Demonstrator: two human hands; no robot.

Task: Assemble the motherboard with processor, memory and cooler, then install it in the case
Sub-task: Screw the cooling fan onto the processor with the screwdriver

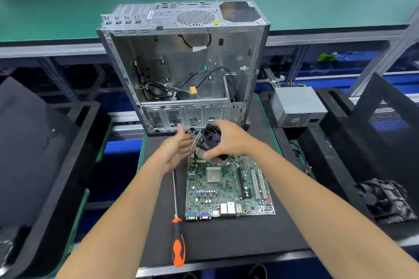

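Green motherboard [229, 188], rectangular, lying flat on black mat [226, 240] of counter [145, 275], square silver processor [213, 175] seated near its far middle, white slots along right side, ports at near edge. Black cooler with fan and silver metal fins [209, 142] held in air just above far edge of motherboard, tilted, blurred. Right hand [229, 140] over top of cooler, fingers [210, 154] curled round it and gripping. Left hand [179, 149] just left of cooler, palm turned toward it, fingers straight and relaxed, holding nothing; contact with cooler cannot be told. Long screwdriver with orange and black handle [178, 240] lying on mat, just beside left edge of motherboard, thin shaft pointing away from person. Open grey metal computer case [181, 63] standing behind motherboard, black cables and yellow connector loose inside. Grey metal power supply box [297, 106] to right of case. Black fan [387, 201] on black foam at far right. Green conveyor belt [68, 11] behind case.
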